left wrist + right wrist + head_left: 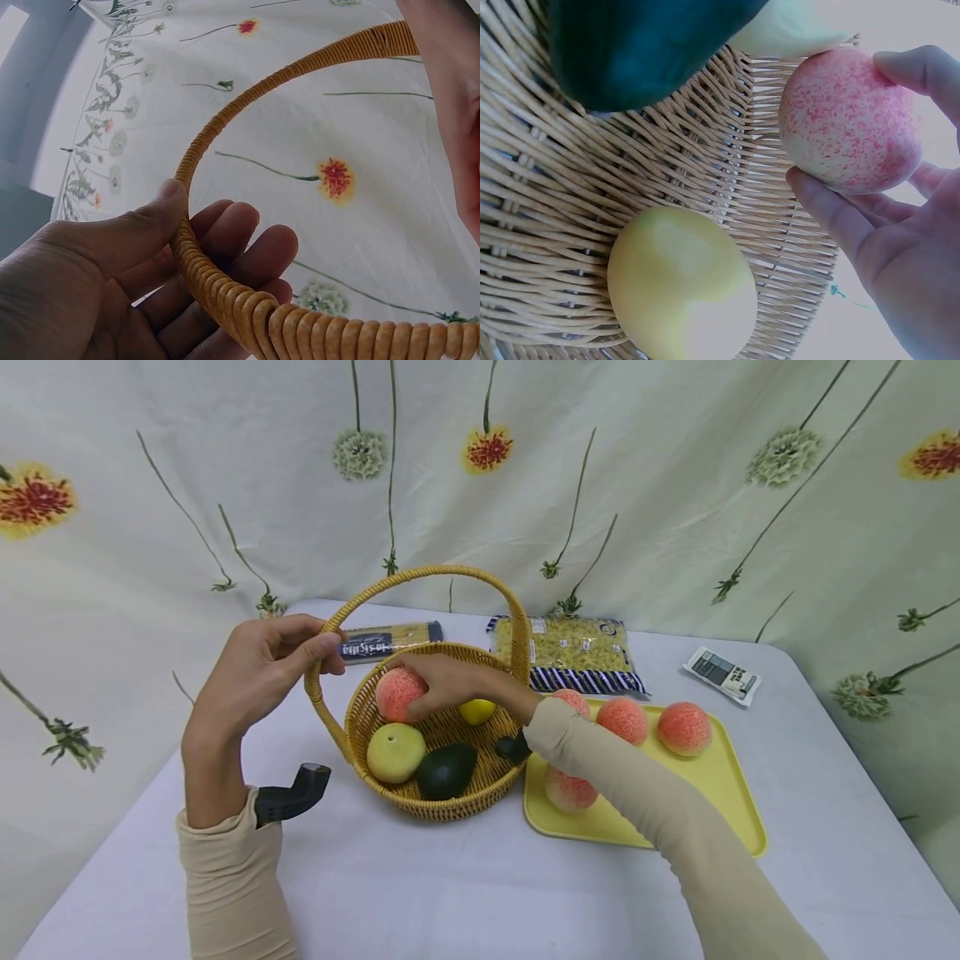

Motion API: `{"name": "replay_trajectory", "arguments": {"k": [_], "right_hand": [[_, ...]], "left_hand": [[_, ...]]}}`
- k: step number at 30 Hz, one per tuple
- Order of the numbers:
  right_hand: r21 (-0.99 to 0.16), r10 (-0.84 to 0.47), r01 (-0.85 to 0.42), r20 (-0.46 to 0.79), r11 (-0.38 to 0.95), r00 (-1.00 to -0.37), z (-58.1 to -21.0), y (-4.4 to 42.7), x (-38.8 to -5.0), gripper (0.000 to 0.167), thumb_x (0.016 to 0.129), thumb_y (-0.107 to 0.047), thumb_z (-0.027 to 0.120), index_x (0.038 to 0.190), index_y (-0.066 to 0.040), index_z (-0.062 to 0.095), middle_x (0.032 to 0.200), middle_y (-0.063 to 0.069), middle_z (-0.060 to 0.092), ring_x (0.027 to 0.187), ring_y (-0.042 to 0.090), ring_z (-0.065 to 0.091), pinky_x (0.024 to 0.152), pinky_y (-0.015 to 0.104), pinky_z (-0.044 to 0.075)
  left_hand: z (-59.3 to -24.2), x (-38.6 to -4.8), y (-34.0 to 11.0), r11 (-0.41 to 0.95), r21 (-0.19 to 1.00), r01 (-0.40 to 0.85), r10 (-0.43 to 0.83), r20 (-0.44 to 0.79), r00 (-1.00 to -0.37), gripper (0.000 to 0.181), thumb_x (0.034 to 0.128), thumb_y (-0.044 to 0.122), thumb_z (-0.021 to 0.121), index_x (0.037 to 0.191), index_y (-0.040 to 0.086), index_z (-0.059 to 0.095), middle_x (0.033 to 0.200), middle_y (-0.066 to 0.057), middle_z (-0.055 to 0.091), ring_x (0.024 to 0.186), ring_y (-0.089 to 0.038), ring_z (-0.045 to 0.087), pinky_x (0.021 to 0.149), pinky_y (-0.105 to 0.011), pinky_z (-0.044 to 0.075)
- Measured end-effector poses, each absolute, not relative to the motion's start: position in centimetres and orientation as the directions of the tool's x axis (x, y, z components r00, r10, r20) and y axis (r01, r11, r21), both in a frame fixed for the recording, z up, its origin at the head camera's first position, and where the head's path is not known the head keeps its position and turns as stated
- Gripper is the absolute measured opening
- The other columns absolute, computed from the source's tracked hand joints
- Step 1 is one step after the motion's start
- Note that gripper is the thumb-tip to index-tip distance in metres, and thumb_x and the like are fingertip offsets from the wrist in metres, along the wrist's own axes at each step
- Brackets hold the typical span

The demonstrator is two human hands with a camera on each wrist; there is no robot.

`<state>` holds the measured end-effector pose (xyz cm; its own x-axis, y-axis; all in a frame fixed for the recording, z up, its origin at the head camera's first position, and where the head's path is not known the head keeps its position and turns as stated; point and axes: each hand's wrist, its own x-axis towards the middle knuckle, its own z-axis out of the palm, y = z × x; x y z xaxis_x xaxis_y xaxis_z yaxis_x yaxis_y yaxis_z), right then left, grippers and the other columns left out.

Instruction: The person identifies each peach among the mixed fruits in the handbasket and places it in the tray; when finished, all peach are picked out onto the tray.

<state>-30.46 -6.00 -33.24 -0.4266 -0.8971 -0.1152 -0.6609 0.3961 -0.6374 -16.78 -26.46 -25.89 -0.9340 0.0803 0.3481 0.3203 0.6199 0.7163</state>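
My left hand [266, 664] grips the handle [225, 296] of a wicker basket [450, 810] on its left side, thumb and fingers around it. Inside the basket, my right hand [442, 681] holds a peach [851, 120] with pink speckles, near the left inner wall. Beside that peach in the basket lie a pale yellow-green round fruit [396, 752], a dark green avocado [447, 772] and a yellow lemon-like fruit [682, 285]. Several more peaches [685, 728] sit on a yellow tray [731, 802] to the right, partly covered by my right sleeve.
Behind the basket lie a pack of spaghetti [390, 639] and a bag of short pasta [570, 652]. A small white packet [722, 676] rests at the back right of the table [450, 902]. A flowered cloth [637, 510] hangs behind.
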Motion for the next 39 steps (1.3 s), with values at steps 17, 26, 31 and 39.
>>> {"name": "replay_trajectory", "arguments": {"k": [17, 26, 31, 39], "right_hand": [[-0.607, -0.914, -0.713, -0.056, 0.351, -0.402, -32.2, -4.7, -29.6, 0.07, 0.084, -0.024, 0.069, 0.143, -0.008, 0.036, 0.135, 0.007, 0.049, 0.11, 0.014, 0.055, 0.087, 0.023, 0.047], [-0.62, -0.907, -0.696, -0.064, 0.363, -0.416, -32.3, -2.9, -29.1, 0.07, 0.084, -0.025, 0.07, 0.143, -0.01, 0.037, 0.131, 0.006, 0.053, 0.109, 0.015, 0.058, 0.084, 0.024, 0.05], [-0.631, -0.898, -0.673, -0.089, 0.385, -0.43, -32.4, -1.8, -28.8, 0.067, 0.083, -0.024, 0.069, 0.142, -0.013, 0.039, 0.13, 0.006, 0.054, 0.108, 0.016, 0.059, 0.084, 0.025, 0.05], [-0.641, -0.912, -0.685, -0.06, 0.346, -0.406, -32.2, -0.6, -27.7, 0.063, 0.082, -0.022, 0.07, 0.139, -0.015, 0.043, 0.128, 0.005, 0.054, 0.106, 0.013, 0.059, 0.083, 0.025, 0.051]], "left_hand": [[-25.8, -16.5, -26.6, 0.624, 0.709, 0.329, 0.086, 0.356, -0.93, 0.023, 0.0949, 0.028, 0.061, 0.101, 0.007, 0.068, 0.077, -0.004, 0.068, 0.074, -0.013, 0.065, 0.07, -0.019, 0.046], [-25.9, -16.6, -26.6, 0.625, 0.713, 0.318, 0.083, 0.344, -0.935, 0.025, 0.0946, 0.031, 0.061, 0.101, 0.007, 0.068, 0.076, -0.004, 0.068, 0.074, -0.013, 0.065, 0.069, -0.02, 0.046], [-25.9, -16.7, -26.6, 0.62, 0.715, 0.324, 0.086, 0.348, -0.934, 0.024, 0.0948, 0.029, 0.061, 0.101, 0.007, 0.067, 0.076, -0.004, 0.068, 0.074, -0.013, 0.064, 0.069, -0.02, 0.046], [-25.9, -16.7, -26.6, 0.614, 0.715, 0.335, 0.088, 0.36, -0.929, 0.022, 0.0949, 0.028, 0.061, 0.101, 0.007, 0.067, 0.076, -0.004, 0.068, 0.073, -0.013, 0.063, 0.069, -0.019, 0.045]]}}
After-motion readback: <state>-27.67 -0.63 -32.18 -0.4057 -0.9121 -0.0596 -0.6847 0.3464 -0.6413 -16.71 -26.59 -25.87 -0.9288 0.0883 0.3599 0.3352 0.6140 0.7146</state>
